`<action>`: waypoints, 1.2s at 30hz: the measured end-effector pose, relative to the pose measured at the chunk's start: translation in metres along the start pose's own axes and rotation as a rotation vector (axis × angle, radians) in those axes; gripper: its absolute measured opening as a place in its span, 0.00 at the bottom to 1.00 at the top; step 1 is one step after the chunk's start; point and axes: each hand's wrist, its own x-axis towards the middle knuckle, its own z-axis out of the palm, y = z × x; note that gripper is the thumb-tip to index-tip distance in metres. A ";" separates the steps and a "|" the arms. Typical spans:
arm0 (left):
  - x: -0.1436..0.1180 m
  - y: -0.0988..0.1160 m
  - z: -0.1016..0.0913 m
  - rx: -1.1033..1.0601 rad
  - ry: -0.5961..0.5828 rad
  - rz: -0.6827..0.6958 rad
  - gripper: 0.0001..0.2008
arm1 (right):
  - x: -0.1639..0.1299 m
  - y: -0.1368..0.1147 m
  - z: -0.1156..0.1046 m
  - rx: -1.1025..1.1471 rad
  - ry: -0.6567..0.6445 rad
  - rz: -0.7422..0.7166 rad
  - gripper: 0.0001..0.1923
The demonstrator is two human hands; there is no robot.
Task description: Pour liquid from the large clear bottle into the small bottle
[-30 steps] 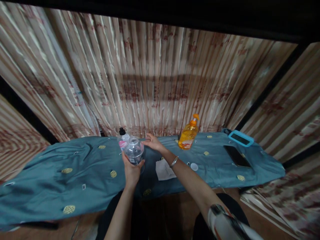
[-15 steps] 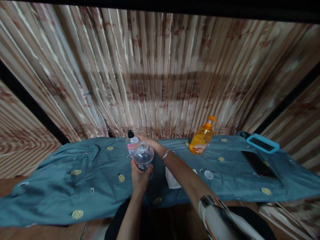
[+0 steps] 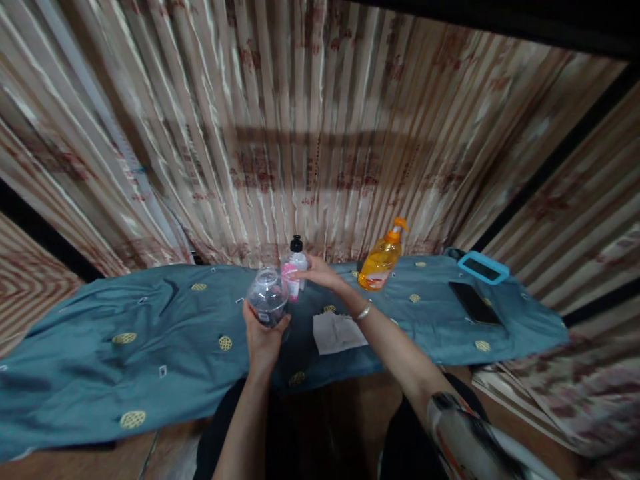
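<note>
While the left hand point(image 3: 263, 337) grips a clear jar point(image 3: 267, 305), centre frame.
Right hand point(image 3: 320, 272) clasps a black-capped bottle point(image 3: 295, 267) just behind it.

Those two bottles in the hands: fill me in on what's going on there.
A person sits at a table under a blue cloth. The left hand holds a clear bottle upright, and its mouth looks open. The right hand grips a small black-capped bottle just behind it. A white paper, an orange pump bottle and a phone lie to the right.
</note>
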 end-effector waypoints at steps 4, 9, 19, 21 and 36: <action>-0.009 0.002 -0.009 0.042 0.049 0.147 0.57 | -0.060 -0.005 -0.041 -0.099 0.054 0.021 0.12; -0.035 0.021 -0.020 0.204 0.058 0.598 0.52 | -0.122 -0.006 -0.061 -0.137 0.084 0.035 0.15; -0.059 -0.013 0.056 0.422 -0.634 0.328 0.16 | -0.165 0.003 -0.058 -0.157 0.145 0.024 0.15; -0.056 -0.019 0.062 0.489 -0.688 0.338 0.14 | -0.174 0.005 -0.064 -0.160 0.185 0.023 0.15; -0.056 -0.035 0.086 0.606 -0.870 0.530 0.30 | -0.222 0.008 -0.083 -0.119 0.340 0.054 0.16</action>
